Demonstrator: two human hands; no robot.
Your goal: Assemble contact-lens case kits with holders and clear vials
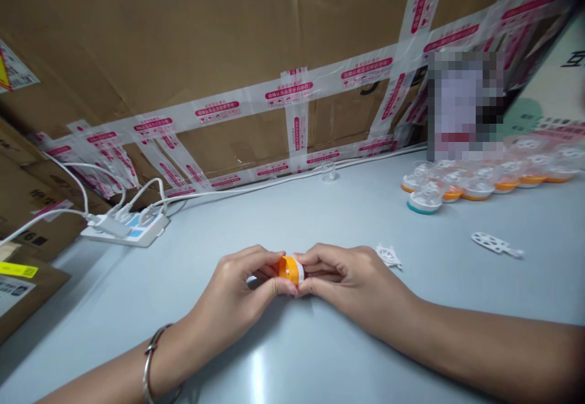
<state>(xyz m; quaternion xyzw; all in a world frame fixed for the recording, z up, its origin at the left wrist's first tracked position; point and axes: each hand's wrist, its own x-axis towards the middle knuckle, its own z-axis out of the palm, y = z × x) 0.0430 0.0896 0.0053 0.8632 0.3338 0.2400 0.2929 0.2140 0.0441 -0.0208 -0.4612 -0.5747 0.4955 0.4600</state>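
Between my two hands, above the table, is a small round orange plastic cup with a white rim piece on its right side. My left hand pinches the orange side between thumb and fingers. From the right, my right hand grips the white side the same way. Fingers partly cover the piece, and its far side is hidden. A white openwork plastic part lies just behind my right hand. Another white flat part with holes and a thin stem rests farther right.
Several clear-domed pieces with orange, white or teal bases stand grouped at the back right. A clear small cup sits near the taped cardboard box. A white power strip with plugged cables lies left on the grey-blue table.
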